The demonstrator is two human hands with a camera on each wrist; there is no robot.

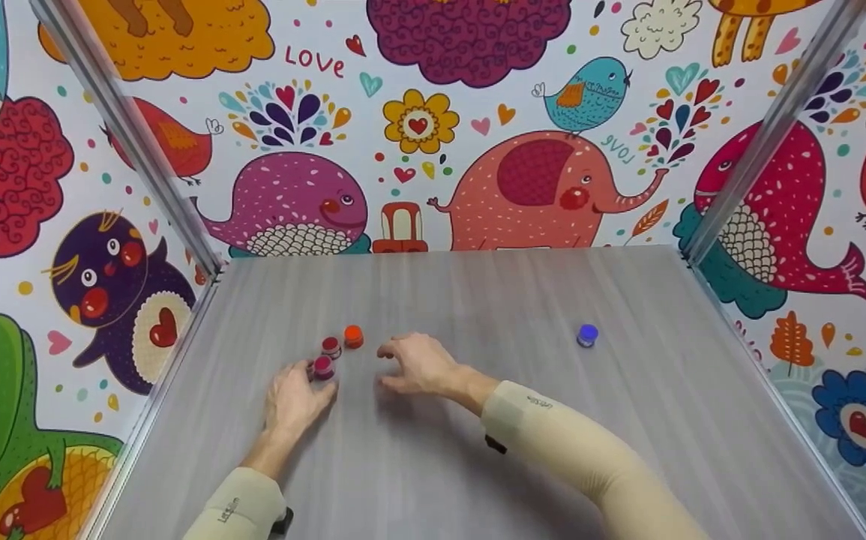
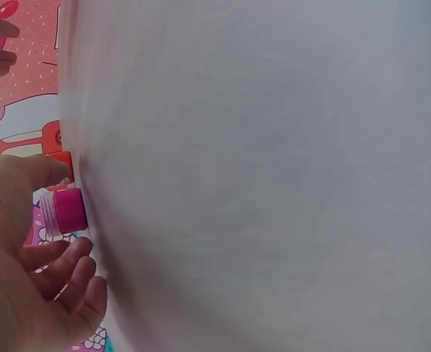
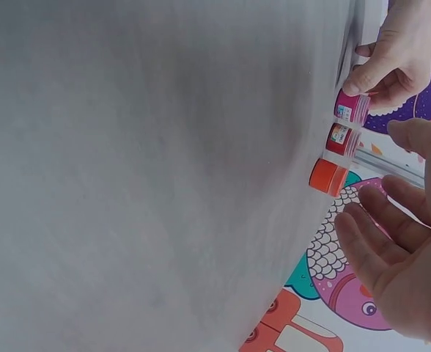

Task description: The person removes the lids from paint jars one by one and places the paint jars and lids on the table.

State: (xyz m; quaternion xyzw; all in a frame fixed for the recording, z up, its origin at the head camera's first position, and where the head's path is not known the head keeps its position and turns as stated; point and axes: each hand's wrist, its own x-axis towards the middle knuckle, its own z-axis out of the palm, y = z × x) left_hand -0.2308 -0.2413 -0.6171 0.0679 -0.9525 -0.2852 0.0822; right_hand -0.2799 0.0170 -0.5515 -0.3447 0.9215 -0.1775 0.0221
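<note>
Three small jars stand in a slanting row on the grey table: a magenta jar (image 1: 323, 367) nearest, a dark red jar (image 1: 331, 347) behind it, and an orange jar (image 1: 353, 336) farthest. My left hand (image 1: 296, 397) is at the magenta jar, thumb and fingers spread on either side of it. The left wrist view shows gaps around that jar (image 2: 70, 210). Just right of the orange jar, my right hand (image 1: 421, 365) hovers with loosely bent fingers and nothing in it. Labels show on the magenta and dark red jars (image 3: 340, 139) in the right wrist view.
A jar with a blue-violet top (image 1: 587, 335) stands alone on the right side of the table (image 1: 477, 300). Walls with cartoon animals (image 1: 537, 195) enclose the back and sides, with metal posts (image 1: 747, 157) at the corners.
</note>
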